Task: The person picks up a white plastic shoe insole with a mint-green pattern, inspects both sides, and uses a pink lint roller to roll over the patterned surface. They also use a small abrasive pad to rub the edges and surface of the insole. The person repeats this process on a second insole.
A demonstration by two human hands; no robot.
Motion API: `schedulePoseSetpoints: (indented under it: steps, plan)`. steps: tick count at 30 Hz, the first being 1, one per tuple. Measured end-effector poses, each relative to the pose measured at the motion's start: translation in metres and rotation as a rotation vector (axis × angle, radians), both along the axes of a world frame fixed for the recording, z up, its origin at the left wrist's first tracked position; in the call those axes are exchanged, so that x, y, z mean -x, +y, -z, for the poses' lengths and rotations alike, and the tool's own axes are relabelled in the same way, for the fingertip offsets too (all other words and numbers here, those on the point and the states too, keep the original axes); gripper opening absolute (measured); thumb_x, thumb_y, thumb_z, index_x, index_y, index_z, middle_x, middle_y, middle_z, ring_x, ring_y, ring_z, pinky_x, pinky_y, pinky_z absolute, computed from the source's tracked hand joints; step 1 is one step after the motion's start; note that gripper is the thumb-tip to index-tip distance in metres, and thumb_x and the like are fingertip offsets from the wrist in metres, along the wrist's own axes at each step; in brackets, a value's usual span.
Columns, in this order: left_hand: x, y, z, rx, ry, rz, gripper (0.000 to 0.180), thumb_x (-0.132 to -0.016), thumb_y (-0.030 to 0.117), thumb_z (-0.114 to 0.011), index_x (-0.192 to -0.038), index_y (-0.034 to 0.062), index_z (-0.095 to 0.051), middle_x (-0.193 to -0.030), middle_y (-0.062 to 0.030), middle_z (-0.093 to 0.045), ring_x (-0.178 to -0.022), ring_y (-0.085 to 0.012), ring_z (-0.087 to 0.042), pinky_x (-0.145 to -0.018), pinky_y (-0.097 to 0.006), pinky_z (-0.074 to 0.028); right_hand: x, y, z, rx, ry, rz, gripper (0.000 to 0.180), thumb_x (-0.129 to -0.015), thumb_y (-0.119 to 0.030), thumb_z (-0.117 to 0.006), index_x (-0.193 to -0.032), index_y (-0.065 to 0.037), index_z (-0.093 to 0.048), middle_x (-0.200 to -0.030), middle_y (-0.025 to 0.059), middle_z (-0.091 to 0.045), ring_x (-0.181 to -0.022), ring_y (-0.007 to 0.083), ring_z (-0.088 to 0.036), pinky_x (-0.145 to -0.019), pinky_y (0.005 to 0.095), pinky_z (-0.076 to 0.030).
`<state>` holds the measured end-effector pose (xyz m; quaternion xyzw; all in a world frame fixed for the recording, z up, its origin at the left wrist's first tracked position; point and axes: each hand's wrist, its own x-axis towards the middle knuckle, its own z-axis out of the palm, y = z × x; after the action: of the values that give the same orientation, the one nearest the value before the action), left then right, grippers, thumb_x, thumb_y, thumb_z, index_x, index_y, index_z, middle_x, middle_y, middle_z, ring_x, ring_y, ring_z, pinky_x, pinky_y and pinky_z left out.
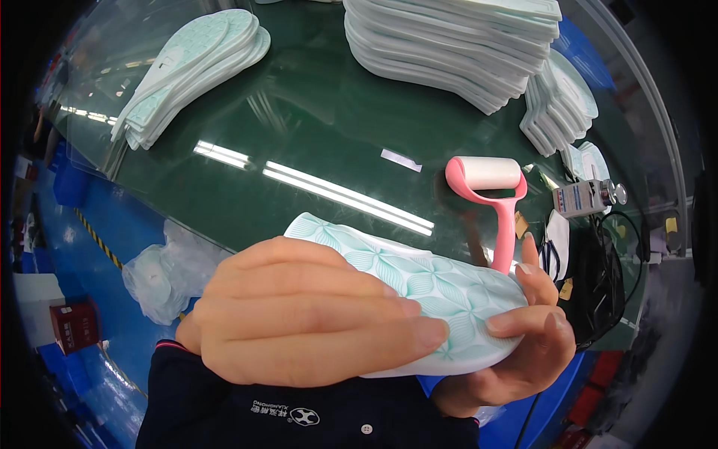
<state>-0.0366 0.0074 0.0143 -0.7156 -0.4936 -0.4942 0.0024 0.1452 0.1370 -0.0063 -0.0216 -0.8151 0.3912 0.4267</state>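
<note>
A curved white panel (441, 288) with a teal petal-line pattern is held in front of my body, near the table's front edge. My left hand (307, 318) lies across its patterned face, fingers long and close together; the thumb is hidden. The panel's right end is gripped by my right hand (523, 344), with the thumb on the face and other fingers curled around the edge. Just beyond that end lies a pink-handled roller (490, 176) with a white cylinder, the lower part of its handle hidden behind the panel.
Similar white panels stand in a tall stack (449, 52) at the back, a fanned stack (194, 67) at far left and a smaller stack (557, 105) at right. A metal-topped bottle (587, 197) and a black bag (600, 280) sit at right. The table (314, 142) is dark green and glossy.
</note>
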Motion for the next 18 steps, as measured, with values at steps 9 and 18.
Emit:
schedulePoseSetpoints:
  steps: [9, 18]
  plan:
    - [0.005, 0.003, 0.008, -0.044, 0.106, -0.282, 0.086, -0.056, 0.043, -0.074, -0.117, -0.0025, -0.035, -0.121, -0.0256, -0.041, -0.108, -0.0325, -0.046, -0.094, -0.041, -0.032, 0.014, -0.009, 0.014, 0.295, 0.203, 0.207, 0.058, -0.058, -0.002, -0.07, -0.111, -0.004, -0.048, -0.07, 0.004, -0.063, -0.082, 0.0197, -0.059, -0.096, 0.054, -0.032]
    - [-0.009, 0.001, 0.011, 0.122, -0.432, -0.101, 0.088, -0.049, 0.032, -0.084, -0.111, -0.0049, -0.033, -0.097, -0.0187, -0.06, -0.105, -0.0292, -0.052, -0.101, -0.053, -0.015, 0.012, -0.017, 0.021, 0.938, 0.401, 0.122, 0.068, -0.067, -0.01, -0.072, -0.126, -0.007, -0.038, -0.076, -0.0013, -0.049, -0.094, 0.018, -0.053, -0.097, 0.0562, -0.03]
